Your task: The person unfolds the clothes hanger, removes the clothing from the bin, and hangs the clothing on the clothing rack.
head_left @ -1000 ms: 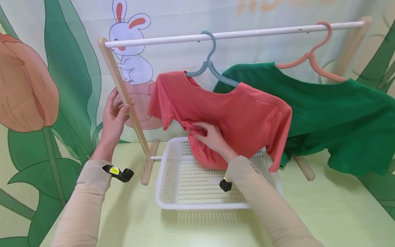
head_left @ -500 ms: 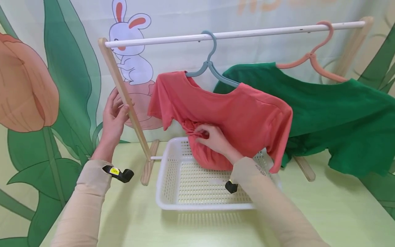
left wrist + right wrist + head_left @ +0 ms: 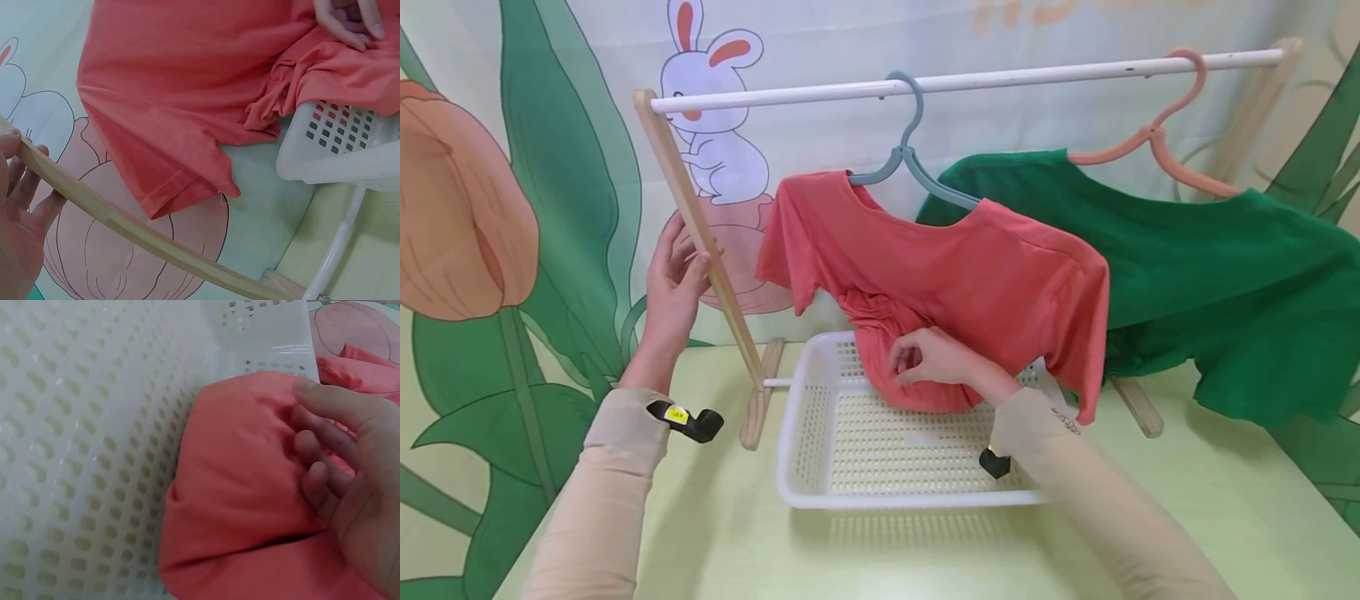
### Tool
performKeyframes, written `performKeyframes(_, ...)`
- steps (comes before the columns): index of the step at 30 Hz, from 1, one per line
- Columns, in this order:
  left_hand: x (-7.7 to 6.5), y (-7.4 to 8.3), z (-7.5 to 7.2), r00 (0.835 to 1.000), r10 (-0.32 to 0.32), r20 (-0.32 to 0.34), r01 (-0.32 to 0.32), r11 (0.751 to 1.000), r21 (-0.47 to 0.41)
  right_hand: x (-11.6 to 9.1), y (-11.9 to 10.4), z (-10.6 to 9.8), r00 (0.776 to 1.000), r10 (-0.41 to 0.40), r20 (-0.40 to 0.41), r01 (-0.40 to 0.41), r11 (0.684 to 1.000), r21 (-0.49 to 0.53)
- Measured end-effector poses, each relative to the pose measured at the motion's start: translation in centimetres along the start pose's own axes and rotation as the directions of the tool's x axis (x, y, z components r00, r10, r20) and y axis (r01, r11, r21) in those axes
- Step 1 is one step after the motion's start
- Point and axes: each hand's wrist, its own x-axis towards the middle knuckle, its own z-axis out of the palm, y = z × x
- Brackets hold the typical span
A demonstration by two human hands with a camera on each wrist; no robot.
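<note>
A red T-shirt (image 3: 955, 267) hangs on a blue-grey hanger (image 3: 906, 158), its lower part bunched and drooping into a white plastic basket (image 3: 805, 442). My right hand (image 3: 936, 358) is in front of that bunched part. In the right wrist view its fingers are loosely bent with fingertips right at the fabric, and no cloth shows between thumb and fingers. My left hand (image 3: 673, 287) grips the left wooden post (image 3: 718, 279) of the clothes rack, thumb on the near side and fingers behind. The left wrist view shows this post (image 3: 150, 240) crossing below the shirt's sleeve (image 3: 181, 187).
A green T-shirt (image 3: 1210, 283) hangs on a pink hanger (image 3: 1172, 162) farther right along the white rail (image 3: 1022, 81). The rack's wooden feet (image 3: 760, 400) stand on the pale table (image 3: 715, 517). Behind is a printed backdrop with a rabbit (image 3: 722, 158).
My right hand has left the gathered cloth at the shirt's side and moved down and to the right, its fingers loosening. The left hand stays on the post.
</note>
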Motion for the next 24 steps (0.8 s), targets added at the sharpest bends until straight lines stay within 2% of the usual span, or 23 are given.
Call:
performKeyframes(5,-0.1,0.1,0.0,1.000,-0.007,-0.003,0.007,1.000,-0.008,-0.3,0.6,0.3,0.997,0.029,0.073,-0.027,0.999,-0.034)
performKeyframes(8,-0.1,0.2,0.0,1.000,-0.013,-0.006,0.013,1.000,-0.019,-0.5,0.9,0.7,0.995,0.017,0.099,-0.012,0.999,-0.050)
performKeyframes(16,-0.1,0.1,0.0,1.000,-0.006,-0.006,0.006,1.000,-0.024,-0.7,1.8,1.9,0.997,-0.029,0.068,0.035,0.996,-0.086)
performKeyframes(24,-0.1,0.0,0.0,1.000,0.001,-0.011,-0.001,1.000,-0.024,-0.8,2.1,2.5,0.994,-0.072,0.080,0.088,0.974,-0.209)
